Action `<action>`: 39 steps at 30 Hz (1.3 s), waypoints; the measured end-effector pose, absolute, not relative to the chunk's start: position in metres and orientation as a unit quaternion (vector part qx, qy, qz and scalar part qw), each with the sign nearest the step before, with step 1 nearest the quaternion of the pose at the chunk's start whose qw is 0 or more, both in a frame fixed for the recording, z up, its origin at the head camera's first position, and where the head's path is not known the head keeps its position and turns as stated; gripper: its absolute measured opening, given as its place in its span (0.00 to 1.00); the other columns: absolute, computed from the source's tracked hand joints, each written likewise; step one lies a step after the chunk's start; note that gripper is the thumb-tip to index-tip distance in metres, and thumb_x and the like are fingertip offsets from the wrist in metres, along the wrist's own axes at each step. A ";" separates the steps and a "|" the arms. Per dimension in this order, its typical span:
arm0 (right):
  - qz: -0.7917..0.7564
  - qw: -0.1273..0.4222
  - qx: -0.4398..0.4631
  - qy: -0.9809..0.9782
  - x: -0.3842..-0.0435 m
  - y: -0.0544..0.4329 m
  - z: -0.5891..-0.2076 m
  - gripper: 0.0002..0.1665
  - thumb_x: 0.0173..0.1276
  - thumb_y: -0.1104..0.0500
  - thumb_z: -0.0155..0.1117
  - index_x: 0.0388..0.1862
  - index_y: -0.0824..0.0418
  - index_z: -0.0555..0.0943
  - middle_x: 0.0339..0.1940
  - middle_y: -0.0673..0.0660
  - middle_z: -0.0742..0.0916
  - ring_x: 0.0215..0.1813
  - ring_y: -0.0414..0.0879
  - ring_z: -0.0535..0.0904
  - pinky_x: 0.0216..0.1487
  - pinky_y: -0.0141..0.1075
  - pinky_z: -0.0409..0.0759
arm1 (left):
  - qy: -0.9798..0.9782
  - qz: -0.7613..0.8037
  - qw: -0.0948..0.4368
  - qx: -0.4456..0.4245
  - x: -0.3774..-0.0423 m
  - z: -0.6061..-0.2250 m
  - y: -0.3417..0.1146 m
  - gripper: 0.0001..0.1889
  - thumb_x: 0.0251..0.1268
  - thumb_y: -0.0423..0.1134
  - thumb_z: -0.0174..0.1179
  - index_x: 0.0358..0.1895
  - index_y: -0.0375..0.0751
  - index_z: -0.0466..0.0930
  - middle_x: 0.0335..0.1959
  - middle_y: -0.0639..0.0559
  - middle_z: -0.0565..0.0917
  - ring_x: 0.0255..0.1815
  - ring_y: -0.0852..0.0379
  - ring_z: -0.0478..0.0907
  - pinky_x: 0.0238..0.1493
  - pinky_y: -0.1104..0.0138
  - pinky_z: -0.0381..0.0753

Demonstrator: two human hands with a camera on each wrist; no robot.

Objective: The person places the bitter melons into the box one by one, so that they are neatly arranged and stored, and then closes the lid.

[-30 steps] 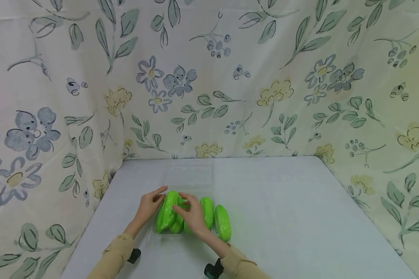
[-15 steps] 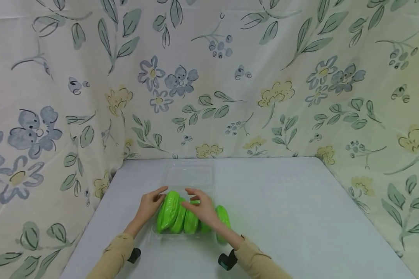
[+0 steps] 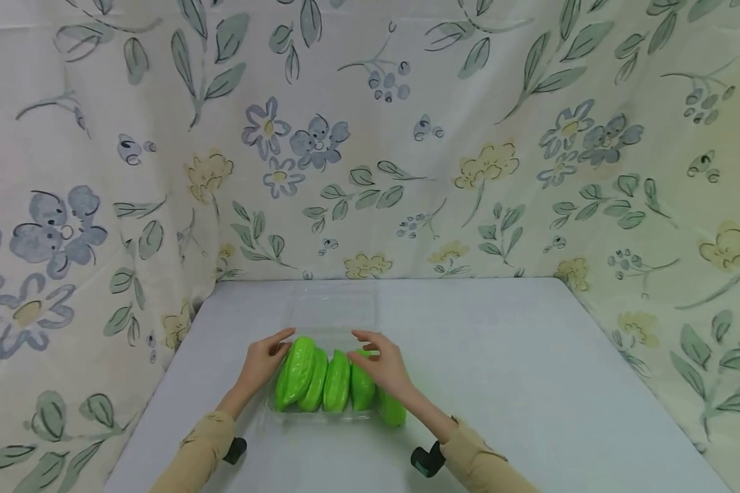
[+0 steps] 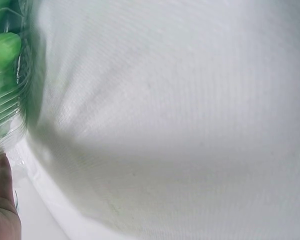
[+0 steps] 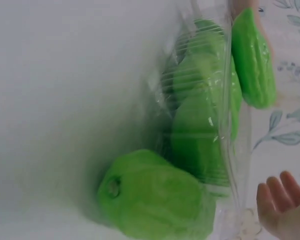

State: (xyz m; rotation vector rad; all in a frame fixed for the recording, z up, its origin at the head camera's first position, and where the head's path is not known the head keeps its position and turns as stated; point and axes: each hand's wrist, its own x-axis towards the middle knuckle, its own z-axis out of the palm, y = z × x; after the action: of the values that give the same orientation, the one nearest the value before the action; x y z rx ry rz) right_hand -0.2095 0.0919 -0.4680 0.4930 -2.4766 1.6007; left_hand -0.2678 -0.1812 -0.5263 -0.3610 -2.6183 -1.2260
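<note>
Several glossy green ridged gourds, resembling bitter melons, lie side by side in a clear plastic box (image 3: 321, 417). One gourd (image 3: 300, 370) lies on top of the others at the box's left end and rises above the rim in the right wrist view. My left hand (image 3: 262, 361) is at the box's left side, its fingers extended along the wall in the left wrist view. Over the right end of the box hovers my right hand (image 3: 385, 363), fingers loosely bent around nothing. Partly hidden beneath that forearm, another gourd (image 5: 145, 195) lies on the table against the box's outer right side.
The clear lid (image 3: 333, 308) lies folded back behind the box. A white table (image 3: 499, 376) extends to the right. Floral cloth (image 3: 444, 171) hangs behind and on both sides. Dark wrist cameras sit below both forearms.
My right hand has moved rightward from beside the top gourd, across the box, to its right end, uncovering the middle gourds. The left hand has stayed in place.
</note>
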 end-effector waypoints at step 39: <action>0.495 -0.011 0.014 -0.869 -0.215 0.178 -0.486 0.27 0.63 0.54 0.66 0.61 0.59 0.76 0.56 0.69 0.81 0.50 0.60 0.81 0.45 0.46 0.81 | -0.899 -0.404 0.118 -0.121 -0.267 -0.523 -0.183 0.18 0.64 0.31 0.59 0.57 0.41 0.79 0.36 0.43 0.86 0.25 0.63 0.70 0.28 0.73 0.71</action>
State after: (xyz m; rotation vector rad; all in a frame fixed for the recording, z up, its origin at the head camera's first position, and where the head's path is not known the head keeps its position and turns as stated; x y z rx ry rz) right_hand -0.2150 0.1776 -0.4859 0.0450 -2.7474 1.5667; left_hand -0.2670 -0.1827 -0.5235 -0.3554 -2.6301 -1.1810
